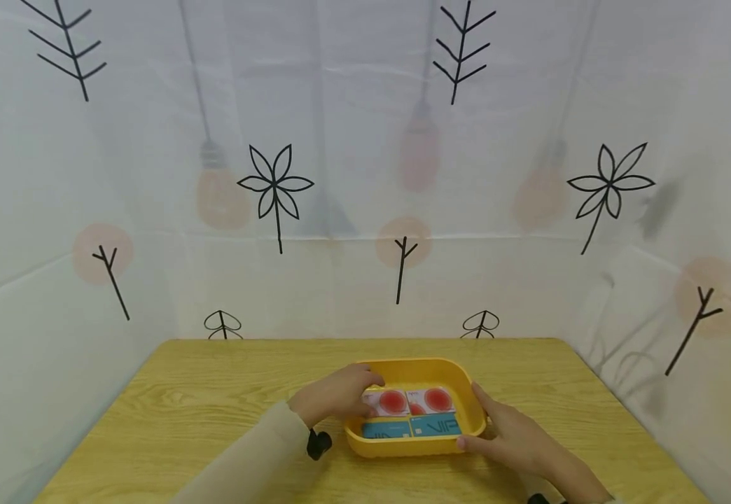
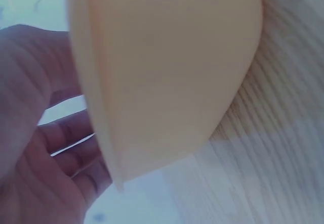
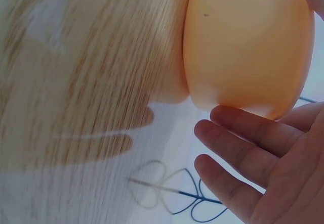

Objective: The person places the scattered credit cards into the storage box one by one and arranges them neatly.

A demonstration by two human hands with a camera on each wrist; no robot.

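A yellow tray [image 1: 406, 448] with raised walls sits on the table, holding two white-and-red cards [image 1: 431, 401] at the back and two blue cards [image 1: 435, 425] at the front. My left hand [image 1: 339, 394] reaches over the tray's left rim, thumb and fingers apart beside the left white-and-red card. In the left wrist view, the tray wall [image 2: 167, 82] hides its fingertips. Around the right end of the tray, my right hand [image 1: 517, 437] holds on, thumb at the front rim and fingers along the right side. Its spread fingers [image 3: 238, 153] show beside the outer wall in the right wrist view.
The wood-grain table [image 1: 214, 392] extends around the tray. A white cloth [image 1: 340, 280] printed with black plant drawings hangs behind and along both sides. A black band [image 1: 318, 444] is on the left wrist.
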